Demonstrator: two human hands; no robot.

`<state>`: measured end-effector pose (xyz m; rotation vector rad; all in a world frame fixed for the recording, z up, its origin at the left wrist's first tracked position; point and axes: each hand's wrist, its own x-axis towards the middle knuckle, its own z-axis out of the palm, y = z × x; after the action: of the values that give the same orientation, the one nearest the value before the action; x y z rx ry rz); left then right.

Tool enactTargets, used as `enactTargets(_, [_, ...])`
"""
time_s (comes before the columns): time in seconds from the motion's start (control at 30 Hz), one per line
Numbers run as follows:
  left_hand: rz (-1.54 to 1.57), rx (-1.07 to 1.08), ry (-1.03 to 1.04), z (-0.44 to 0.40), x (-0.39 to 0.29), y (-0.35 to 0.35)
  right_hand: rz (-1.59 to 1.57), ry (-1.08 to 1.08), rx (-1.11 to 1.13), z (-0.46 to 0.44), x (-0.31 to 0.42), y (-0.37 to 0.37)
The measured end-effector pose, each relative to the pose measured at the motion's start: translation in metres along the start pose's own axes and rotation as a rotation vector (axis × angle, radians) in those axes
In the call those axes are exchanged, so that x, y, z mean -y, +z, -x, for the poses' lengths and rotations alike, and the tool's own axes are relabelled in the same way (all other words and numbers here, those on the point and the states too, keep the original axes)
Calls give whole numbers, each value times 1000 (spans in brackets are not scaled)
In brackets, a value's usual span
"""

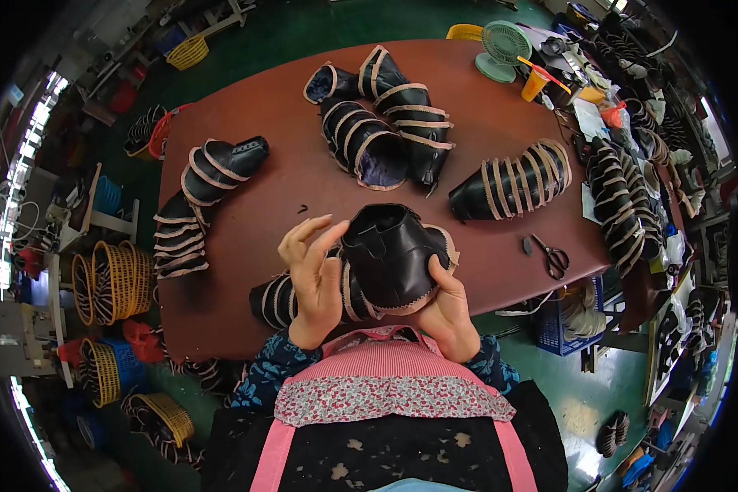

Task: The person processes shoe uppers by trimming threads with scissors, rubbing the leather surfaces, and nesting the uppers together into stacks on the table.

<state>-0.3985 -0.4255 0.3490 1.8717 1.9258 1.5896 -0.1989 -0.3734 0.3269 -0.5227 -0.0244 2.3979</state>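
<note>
Upper (392, 271) gripped by my right hand (449, 318), left hand (313, 283) loosely spread alongside; I'd want light thumb pressure on its smooth side.

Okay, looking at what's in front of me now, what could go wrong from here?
The black upper might slip: the right hand supports it, while the fingers of the left hand are spread beside it. The row of nested uppers lies near the front edge of the table and could get nudged off. The scissors sit near the edge too, so they might get knocked down.
</note>
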Motion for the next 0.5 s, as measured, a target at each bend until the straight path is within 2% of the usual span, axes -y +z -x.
enactTargets(0.03, [-89,78,51,-8,-3,3,-2,1,0,-2,1,-1])
enactTargets(0.07, [35,173,80,-11,5,9,-20,35,-31,-2,1,-3])
enactTargets(0.1, [36,177,79,-6,11,13,-37,67,-62,-1,1,-5])
enactTargets(0.17, [217,273,-287,7,24,24,48,-3,-16,5,-1,0])
enactTargets(0.23, [300,283,-308,12,33,36,135,-63,21,6,-2,-2])
enactTargets(0.27, [377,284,-328,9,34,40,283,-241,-34,-1,-1,-7])
enactTargets(0.3, [301,258,-207,1,36,39,433,-412,-91,-10,0,-15])
enactTargets(0.33, [222,230,-91,-10,39,36,504,-429,-61,-18,16,-32])
enactTargets(0.37, [79,163,-121,-4,59,32,660,-549,-132,-26,30,-41])
enactTargets(0.4, [65,136,-306,2,79,24,819,-668,-193,-33,43,-51])
enactTargets(0.43, [47,103,-489,13,101,13,1119,-682,-255,-41,60,-75])
enactTargets(0.47, [-74,102,-583,31,127,-2,1417,-691,-308,-50,71,-99])
enactTargets(0.5, [-197,100,-675,52,157,-18,1633,-579,-439,-59,71,-111])
